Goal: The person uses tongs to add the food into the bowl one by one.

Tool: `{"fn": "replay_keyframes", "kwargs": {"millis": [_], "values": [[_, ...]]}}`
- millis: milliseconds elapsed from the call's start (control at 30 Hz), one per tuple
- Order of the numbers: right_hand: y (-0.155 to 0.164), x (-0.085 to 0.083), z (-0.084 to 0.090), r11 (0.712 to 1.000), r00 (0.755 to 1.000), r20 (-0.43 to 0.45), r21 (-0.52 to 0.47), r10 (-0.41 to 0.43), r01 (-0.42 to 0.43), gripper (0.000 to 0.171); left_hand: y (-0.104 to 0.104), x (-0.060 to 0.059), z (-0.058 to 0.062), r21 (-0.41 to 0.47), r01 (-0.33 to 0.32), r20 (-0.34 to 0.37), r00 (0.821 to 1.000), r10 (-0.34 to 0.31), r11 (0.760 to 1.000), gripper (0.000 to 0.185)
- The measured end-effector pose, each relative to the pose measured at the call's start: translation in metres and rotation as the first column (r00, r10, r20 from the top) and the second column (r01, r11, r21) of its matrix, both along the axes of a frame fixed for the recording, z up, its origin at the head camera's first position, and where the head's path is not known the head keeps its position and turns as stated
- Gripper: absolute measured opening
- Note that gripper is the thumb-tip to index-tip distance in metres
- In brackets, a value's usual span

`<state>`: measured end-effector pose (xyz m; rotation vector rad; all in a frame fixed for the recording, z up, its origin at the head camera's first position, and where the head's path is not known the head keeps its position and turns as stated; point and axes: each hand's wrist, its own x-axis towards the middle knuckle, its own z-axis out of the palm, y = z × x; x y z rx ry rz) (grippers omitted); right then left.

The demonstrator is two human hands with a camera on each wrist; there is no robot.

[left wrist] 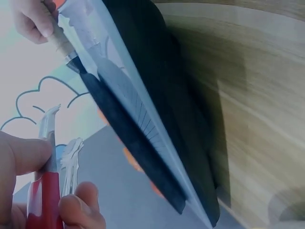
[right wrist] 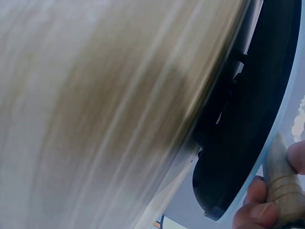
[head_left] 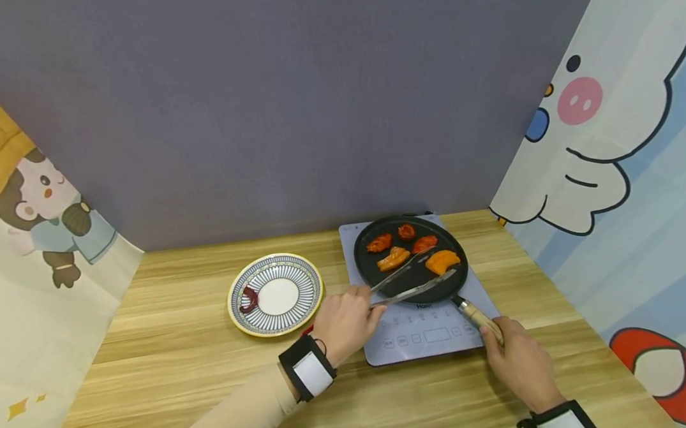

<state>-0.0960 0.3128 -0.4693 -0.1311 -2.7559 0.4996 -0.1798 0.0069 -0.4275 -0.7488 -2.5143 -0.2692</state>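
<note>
The head view was evenly and softly lit from above, with no hard shadows; only faint shade was cast beneath the round black frying pan (head_left: 412,277) and the striped, gold-rimmed plate (head_left: 275,293). A mild sheen was seen on the pale wooden tabletop (head_left: 198,361). Straight edges were bowed toward the corners by wide-angle distortion. Both wrist views were smeared by motion blur, the wood grain (right wrist: 95,119) being streaked. The silver, red-handled tongs (left wrist: 47,167) were rendered soft, and the backdrop behind them was washed out
</note>
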Motion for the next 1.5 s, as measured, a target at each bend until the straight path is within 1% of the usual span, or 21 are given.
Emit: {"fn": "replay_keyframes", "kwargs": {"millis": [333,467,567,767,833,933,1067,1233,1500], "values": [[0.000,0.000,0.000,1.000,1.000,-0.023,-0.002,0.013,-0.013,0.028,-0.020,0.011,0.017,0.036,0.013,-0.024,1.000,-0.012,0.999,0.040],[0.000,0.000,0.000,1.000,1.000,-0.018,-0.008,0.013,-0.013,0.028,-0.028,0.013,0.020,0.042,0.014,-0.034,0.999,-0.013,0.999,0.040],[0.000,0.000,0.000,1.000,1.000,-0.001,-0.009,0.008,-0.008,0.029,-0.034,0.016,0.019,0.047,0.012,-0.032,0.999,-0.011,0.999,0.039],[-0.001,0.001,0.000,1.000,1.000,0.027,-0.012,0.002,-0.002,0.031,-0.046,0.022,0.013,0.063,0.011,-0.030,1.000,-0.009,0.998,0.038],[-0.001,0.001,0.001,1.000,1.000,0.030,-0.012,0.001,-0.001,0.031,-0.050,0.023,0.011,0.065,0.004,-0.032,0.999,-0.002,0.998,0.038],[-0.001,0.000,0.000,1.000,0.999,0.035,-0.012,0.000,0.001,0.031,-0.058,0.026,0.008,0.065,-0.024,-0.028,0.999,0.026,0.998,0.039],[-0.001,0.000,0.000,1.000,0.999,0.038,-0.014,0.000,0.001,0.031,-0.069,0.028,0.008,0.074,-0.056,-0.028,0.998,0.059,0.996,0.039],[-0.001,0.000,0.000,1.000,0.999,0.032,-0.011,0.003,-0.003,0.032,-0.083,0.030,0.009,0.085,-0.082,-0.026,0.996,0.084,0.993,0.038],[-0.001,0.000,0.000,1.000,1.000,0.025,-0.004,0.001,-0.001,0.031,-0.101,0.035,0.010,0.080,-0.085,-0.029,0.996,0.087,0.993,0.040]]}}
